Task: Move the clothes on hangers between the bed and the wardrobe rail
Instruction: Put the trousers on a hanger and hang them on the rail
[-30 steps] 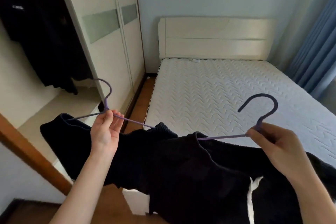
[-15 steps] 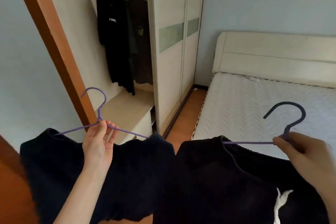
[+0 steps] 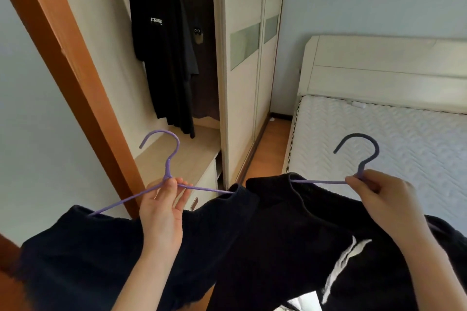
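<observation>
Head view shows two dark garments on purple hangers, held side by side in the air in front of the person. The left hanger [image 3: 166, 179] carries a dark knit garment [image 3: 83, 257] at about 7 o'clock; the left hand [image 3: 161, 209] has its fingers [image 3: 168, 190] pinched shut around the hanger's neck, hook upright. The right hanger [image 3: 358, 159] carries a dark garment with a white mark [image 3: 298, 247] at about 5 o'clock; the right hand [image 3: 384, 199] has its fingers closed on the base of that hook. The two garments touch and overlap at the middle. Beyond the left hanger, at 11 o'clock, the open wardrobe [image 3: 242, 58] holds a black T-shirt [image 3: 159, 53] and a grey T-shirt [image 3: 199, 40] on hangers, above a pale shelf [image 3: 194, 149]. The bed [image 3: 404, 139], with a bare white mattress and a pale headboard, lies at 2 o'clock. An orange-brown door frame [image 3: 63, 63] runs along 9 o'clock.
</observation>
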